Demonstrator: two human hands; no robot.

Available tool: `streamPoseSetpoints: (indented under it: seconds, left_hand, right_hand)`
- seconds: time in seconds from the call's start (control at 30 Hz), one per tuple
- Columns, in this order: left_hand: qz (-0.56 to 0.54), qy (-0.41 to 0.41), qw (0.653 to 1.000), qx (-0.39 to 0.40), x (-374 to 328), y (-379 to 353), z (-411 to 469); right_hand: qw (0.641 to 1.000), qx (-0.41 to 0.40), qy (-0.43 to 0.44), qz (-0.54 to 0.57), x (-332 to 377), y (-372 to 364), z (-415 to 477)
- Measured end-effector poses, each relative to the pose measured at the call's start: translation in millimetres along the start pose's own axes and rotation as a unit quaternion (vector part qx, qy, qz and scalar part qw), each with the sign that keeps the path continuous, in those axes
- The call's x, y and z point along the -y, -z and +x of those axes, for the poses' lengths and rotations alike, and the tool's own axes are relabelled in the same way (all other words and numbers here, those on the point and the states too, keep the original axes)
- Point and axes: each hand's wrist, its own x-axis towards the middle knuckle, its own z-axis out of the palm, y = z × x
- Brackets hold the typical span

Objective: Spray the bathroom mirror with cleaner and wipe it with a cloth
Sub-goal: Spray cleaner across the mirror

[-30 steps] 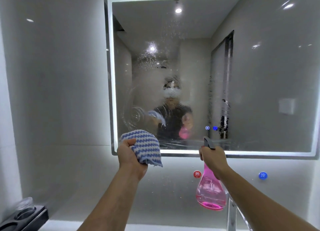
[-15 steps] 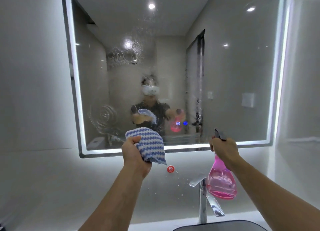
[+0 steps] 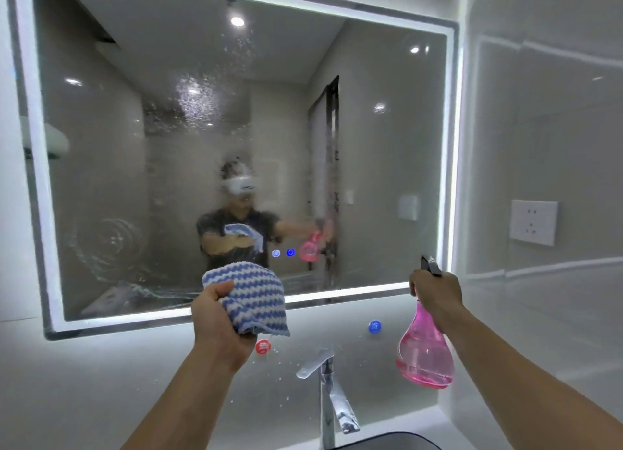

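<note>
The lit-edged bathroom mirror (image 3: pixel 387 146) fills the wall ahead; spray droplets speckle its upper middle and swirled wet marks sit at its lower left. My left hand (image 3: pixel 219 325) grips a bunched blue-and-white striped cloth (image 3: pixel 251 294), held in front of the mirror's bottom edge; whether it touches the glass I cannot tell. My right hand (image 3: pixel 436 293) holds a pink spray bottle (image 3: pixel 424 352) by its neck, with the dark nozzle pointing up near the mirror's lower right corner.
A chrome faucet (image 3: pixel 328 392) stands below between my arms, over a dark basin (image 3: pixel 391 443). Red (image 3: pixel 263 346) and blue (image 3: pixel 375 326) round tap markers sit on the wall under the mirror. A wall socket (image 3: pixel 533 222) is on the right wall.
My view has swung to the right, so the mirror sits further left in frame. Both hands keep their grips; the bottle hand has shifted toward the mirror's lower right corner.
</note>
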Motion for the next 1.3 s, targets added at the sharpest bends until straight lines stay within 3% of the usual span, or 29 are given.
streamPoseSetpoints:
  seconds: [0.23, 0.4, 0.67, 1.0, 1.3]
  left_hand:
    - [-0.025, 0.007, 1.0, 0.017, 11, -4, 2]
    - [-0.014, 0.002, 1.0, 0.016, 16, -17, -4]
    - [-0.012, -0.017, 1.0, 0.006, -1, -8, -6]
    - [-0.009, -0.067, 0.998, -0.008, -33, 11, -12]
    - [-0.008, -0.111, 0.993, -0.041, -72, 33, -29]
  right_hand:
    - [1.0, -0.005, -0.022, -0.006, -3, 19, 18]
    - [0.999, 0.007, 0.041, -0.018, 3, 7, 16]
    - [0.996, -0.067, 0.066, 0.005, 36, -2, 22]
    - [0.986, 0.057, 0.12, 0.098, 79, -41, 0]
    - [0.959, 0.2, 0.175, 0.101, 133, -118, -60]
